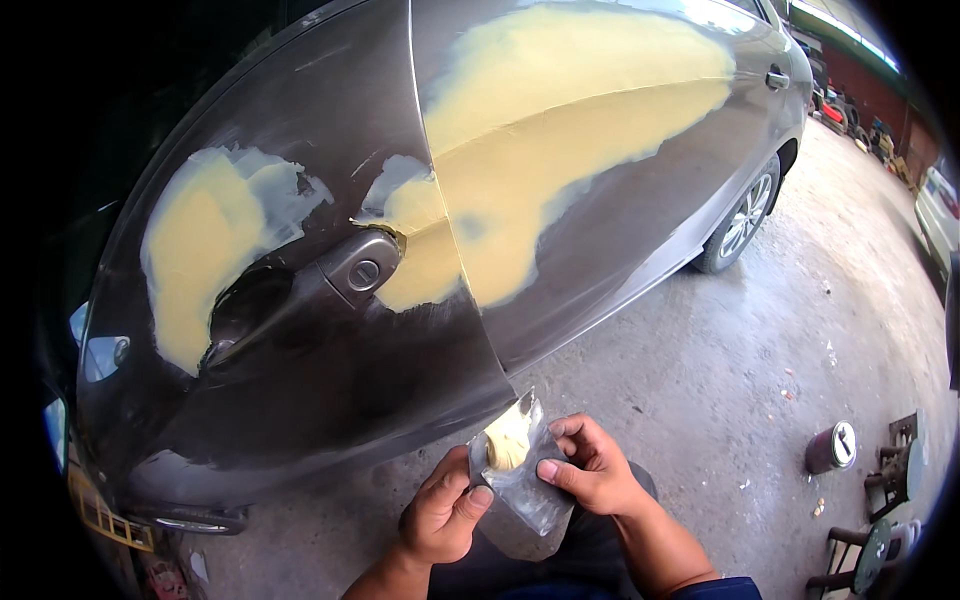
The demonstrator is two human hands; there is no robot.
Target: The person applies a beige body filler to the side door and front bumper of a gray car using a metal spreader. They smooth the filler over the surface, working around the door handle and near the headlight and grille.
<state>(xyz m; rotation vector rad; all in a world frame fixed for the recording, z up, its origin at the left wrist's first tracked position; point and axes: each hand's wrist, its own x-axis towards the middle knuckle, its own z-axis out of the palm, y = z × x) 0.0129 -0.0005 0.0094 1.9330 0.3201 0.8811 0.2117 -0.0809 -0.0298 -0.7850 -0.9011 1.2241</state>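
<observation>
Both of my hands are low in the middle of the head view, in front of the car's side. My left hand [442, 512] grips the left edge of a thin grey putty spreader [538, 498], thumb on top. On its right side my right hand [592, 465] pinches the same grey sheet between thumb and fingers. Whether this is one blade or two overlapping ones, I cannot tell. A lump of cream body filler [508, 438] lies on its upper part. Beyond my hands, the dark brown front door [330, 400] and rear door carry broad dried-looking filler patches [590, 110].
A door handle [362, 268] juts out between the front door's filler patches. The rear wheel [745, 218] stands at the right. On the concrete floor are a can [832, 448] and small stools [862, 555]. Another vehicle [938, 215] is at the far right.
</observation>
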